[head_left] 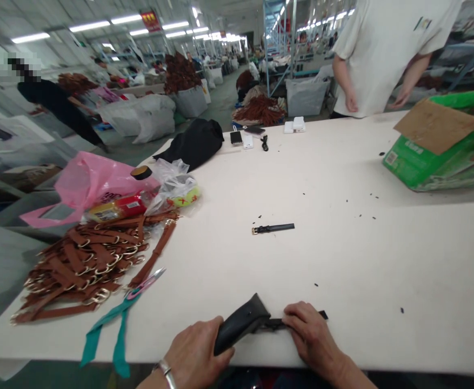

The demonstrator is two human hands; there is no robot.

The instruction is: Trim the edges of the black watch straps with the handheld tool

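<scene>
At the table's front edge my left hand (199,351) is wrapped round a black curved leather piece (240,323), whose wide end points up and right. My right hand (310,336) pinches a thin black strap (276,324) lying along the tabletop; its tip shows past my fingers. The strap's left part meets the leather piece; whether the two are joined is hard to tell. Farther up the table lies a short black strap with a gold buckle (275,229). Scissors with a teal ribbon (145,283) lie to the left.
Brown buckled straps (82,265) are heaped at left, beside a pink bag (94,181) and a clear plastic bag (175,189). Behind them lies a black cloth (198,143). A green box (439,151) stands at right. A person in a white shirt (382,54) stands across the white table (342,248).
</scene>
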